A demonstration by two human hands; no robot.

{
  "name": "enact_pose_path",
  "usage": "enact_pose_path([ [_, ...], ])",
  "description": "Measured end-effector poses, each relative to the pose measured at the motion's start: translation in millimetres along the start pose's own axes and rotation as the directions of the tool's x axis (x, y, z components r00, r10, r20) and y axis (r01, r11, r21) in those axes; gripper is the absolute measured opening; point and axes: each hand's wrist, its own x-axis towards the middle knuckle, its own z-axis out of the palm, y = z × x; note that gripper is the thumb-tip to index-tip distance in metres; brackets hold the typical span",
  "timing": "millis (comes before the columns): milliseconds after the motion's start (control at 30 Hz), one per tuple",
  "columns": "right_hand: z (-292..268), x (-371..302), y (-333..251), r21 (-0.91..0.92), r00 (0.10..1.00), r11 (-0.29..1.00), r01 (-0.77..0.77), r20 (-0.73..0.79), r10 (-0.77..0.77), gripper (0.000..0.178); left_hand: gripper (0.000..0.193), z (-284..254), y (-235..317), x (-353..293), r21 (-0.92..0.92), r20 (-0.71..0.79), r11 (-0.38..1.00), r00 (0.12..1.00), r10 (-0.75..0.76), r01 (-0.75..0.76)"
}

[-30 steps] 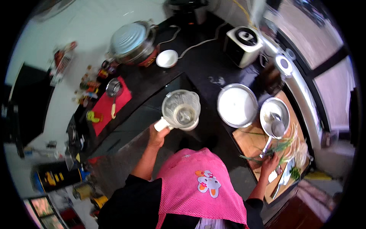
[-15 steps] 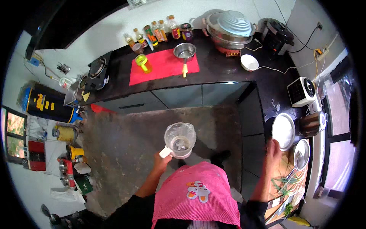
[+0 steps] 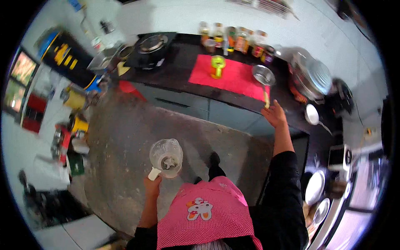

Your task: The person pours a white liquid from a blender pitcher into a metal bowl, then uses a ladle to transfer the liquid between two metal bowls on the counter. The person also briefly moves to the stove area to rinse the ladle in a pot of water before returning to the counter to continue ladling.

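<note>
My left hand (image 3: 153, 186) is closed round the white handle of a clear blender jug (image 3: 165, 148), held over the floor. At the jug's bottom a blade piece shows. My right hand (image 3: 276, 116) is stretched out over the counter's front edge with its fingers apart. Beside its fingertips is the pale yellow handle of a small steel saucepan (image 3: 263, 75); whether they touch I cannot tell. The saucepan sits on the right part of a red mat (image 3: 239, 82). Farther left on the mat stands a yellow-green jug (image 3: 217, 66).
Bottles and jars (image 3: 241, 39) line the wall behind the mat. A gas stove (image 3: 152, 45) is at the left, a large steamer pot (image 3: 312, 77) at the right. Along the right-hand counter are a white bowl (image 3: 311, 114), a white appliance (image 3: 340, 157) and a round metal basin (image 3: 315, 187).
My right hand has left the basin on the right-hand counter and reached forward to the saucepan's handle. My view and body have turned right. The left hand still holds the blender jug.
</note>
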Motion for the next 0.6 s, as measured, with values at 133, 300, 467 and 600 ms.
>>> enact_pose_path([
  [133,81,57,18,0.235,0.981,0.956,-0.177,-0.031,0.19,0.028,0.028,-7,46,-16,0.201,-0.322,0.964,0.941,-0.104,0.175],
  [300,89,100,5,0.01,0.973,0.979,-0.205,-0.11,0.205,0.017,0.031,-37,27,9,-0.143,-0.393,0.987,0.92,0.008,-0.07],
  [467,136,73,15,0.175,0.963,0.953,-0.246,-0.066,0.261,0.021,0.03,-71,46,42,-0.229,-0.509,0.968,0.86,-0.033,-0.099],
  [600,192,21,19,0.036,0.973,0.994,-0.1,-0.207,0.105,0.021,0.028,-125,49,94,-0.172,-0.484,0.983,0.875,-0.033,-0.058],
])
